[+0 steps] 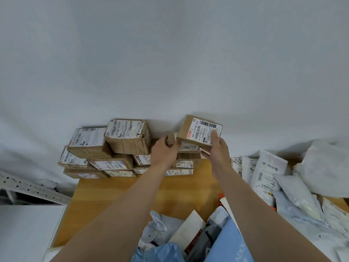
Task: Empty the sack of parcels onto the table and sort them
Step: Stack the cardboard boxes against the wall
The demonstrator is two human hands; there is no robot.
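The right hand (217, 148) grips a labelled box (190, 127) above the stacked boxes (113, 148); the left hand (164, 152) holds a small box (171, 139) beside it.

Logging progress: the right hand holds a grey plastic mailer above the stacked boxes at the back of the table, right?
No: the head view shows the right hand holding a labelled cardboard box, not a mailer, above the stacked boxes at the back of the table.

Left grip (164, 150), right grip (219, 148): both curled
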